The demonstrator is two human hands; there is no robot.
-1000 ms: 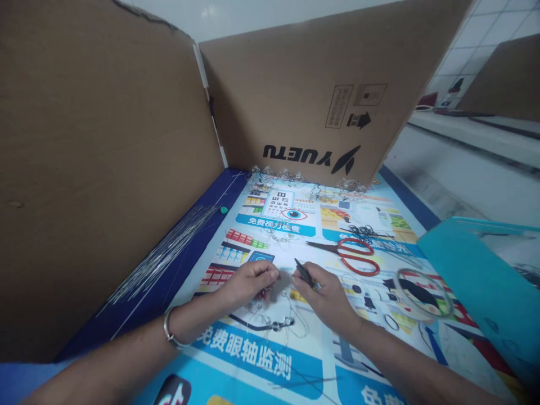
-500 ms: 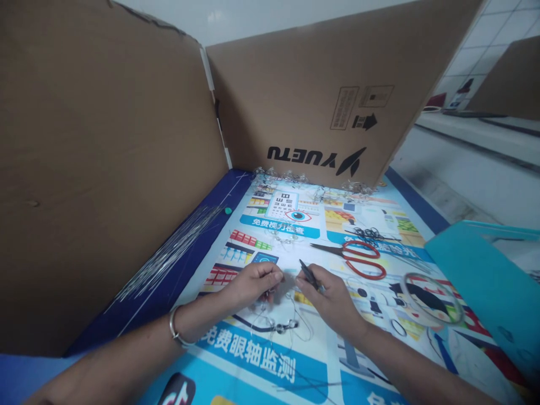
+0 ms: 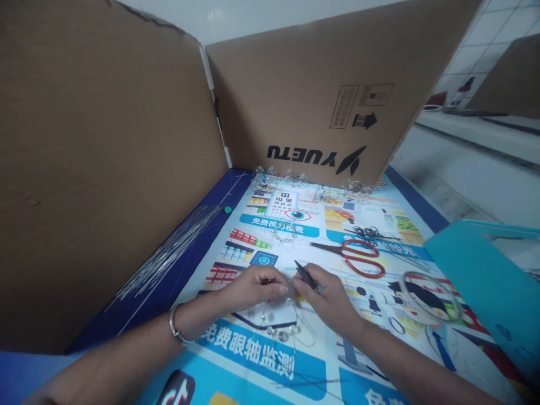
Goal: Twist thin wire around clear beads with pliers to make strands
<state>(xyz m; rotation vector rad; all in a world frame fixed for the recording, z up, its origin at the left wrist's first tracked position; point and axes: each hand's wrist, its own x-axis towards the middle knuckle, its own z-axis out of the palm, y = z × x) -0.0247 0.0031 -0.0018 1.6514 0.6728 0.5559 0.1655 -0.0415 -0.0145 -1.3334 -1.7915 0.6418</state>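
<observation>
My left hand (image 3: 257,287), with a metal bangle at the wrist, is pinched closed on a thin wire strung with small clear beads (image 3: 283,329), which hangs in loops below the fingers. My right hand (image 3: 327,295) is closed round a small dark pliers-like tool (image 3: 304,274) whose tip points up and left. The two hands almost touch at the fingertips above a colourful printed poster (image 3: 270,365) that covers the table.
Red-handled scissors (image 3: 358,257) lie just beyond my right hand, with dark wire loops (image 3: 369,233) behind them. A bundle of thin silver wires (image 3: 164,256) lies along the left cardboard wall (image 3: 105,157). Clear beads (image 3: 295,179) line the back cardboard panel (image 3: 320,95). A teal sheet (image 3: 485,281) sits at the right.
My hands have drawn closer together until the fingertips nearly meet. The beaded wire has shifted and now hangs lower in looser loops.
</observation>
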